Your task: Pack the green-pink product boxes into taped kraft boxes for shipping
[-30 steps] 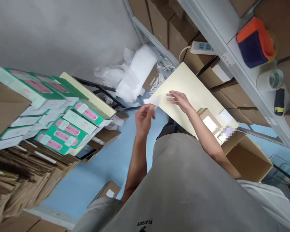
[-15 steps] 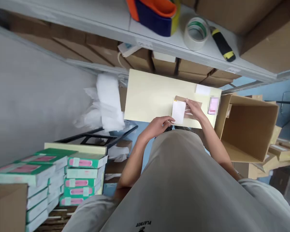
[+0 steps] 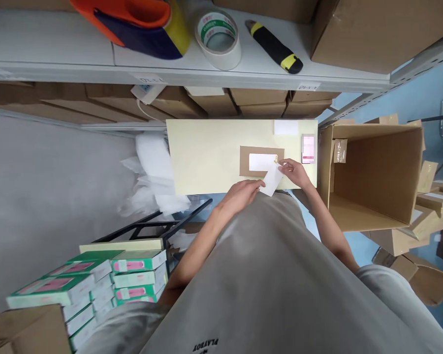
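A white slip of paper [image 3: 270,183] is held tilted at the front edge of the pale yellow tabletop [image 3: 203,157]. My left hand [image 3: 243,191] pinches its lower left edge. The fingers of my right hand [image 3: 295,173] are closed on its upper right corner, by a small yellow mark. Just behind the slip, a flat brown cardboard box [image 3: 244,162] lies on the tabletop with a white label [image 3: 260,162] on its upper face. The slip overlaps the box's front right part in this view.
A phone [image 3: 307,149] and a white sheet [image 3: 286,127] lie at the tabletop's right. A large open carton [image 3: 372,177] stands beside it. Above, a shelf holds tape [image 3: 218,42], a box cutter [image 3: 275,46] and a tape dispenser [image 3: 140,29]. Green-and-white boxes [image 3: 55,290] are stacked lower left.
My right hand has come off the brown box and now grips the slip's upper right corner. The slip has turned and moved nearer my body, exposing the box's label. The camera view has shifted.
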### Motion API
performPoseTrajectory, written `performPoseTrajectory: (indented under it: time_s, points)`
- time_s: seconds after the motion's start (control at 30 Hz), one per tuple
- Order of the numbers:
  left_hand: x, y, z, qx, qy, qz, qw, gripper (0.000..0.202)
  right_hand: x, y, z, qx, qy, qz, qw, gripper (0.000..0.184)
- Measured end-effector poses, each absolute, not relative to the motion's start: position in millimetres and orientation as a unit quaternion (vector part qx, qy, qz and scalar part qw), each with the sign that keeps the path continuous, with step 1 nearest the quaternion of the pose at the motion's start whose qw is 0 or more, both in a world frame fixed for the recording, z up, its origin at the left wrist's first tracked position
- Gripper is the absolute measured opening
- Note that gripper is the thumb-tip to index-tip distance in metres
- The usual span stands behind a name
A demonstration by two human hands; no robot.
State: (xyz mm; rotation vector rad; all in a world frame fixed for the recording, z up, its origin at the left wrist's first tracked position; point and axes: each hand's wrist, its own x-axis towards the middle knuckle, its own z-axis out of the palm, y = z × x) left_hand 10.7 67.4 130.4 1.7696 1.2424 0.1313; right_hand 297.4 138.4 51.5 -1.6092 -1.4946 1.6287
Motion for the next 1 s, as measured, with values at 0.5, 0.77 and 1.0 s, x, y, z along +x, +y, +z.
performPoseTrajectory:
  time_s: [0.5, 0.77, 1.0]
  points:
    - [36.0, 52.2, 133.3, 0.616, 0.591, 0.251, 0.457, 0.037, 287.6, 95.7, 77.7, -0.595, -0.329, 0.695, 0.232, 0.066]
    - [52.0, 34.0, 129.8, 0.625, 0.559, 0.288, 0.462, 0.037, 259.1, 90.6, 107.2, -0.592, -0.263, 0.707, 0.284, 0.06]
    - [50.2, 24.5, 127.6, 0.638, 0.552, 0.267, 0.467, 0.039, 255.2, 90.0, 107.1, -0.611, -0.233, 0.712, 0.257, 0.057]
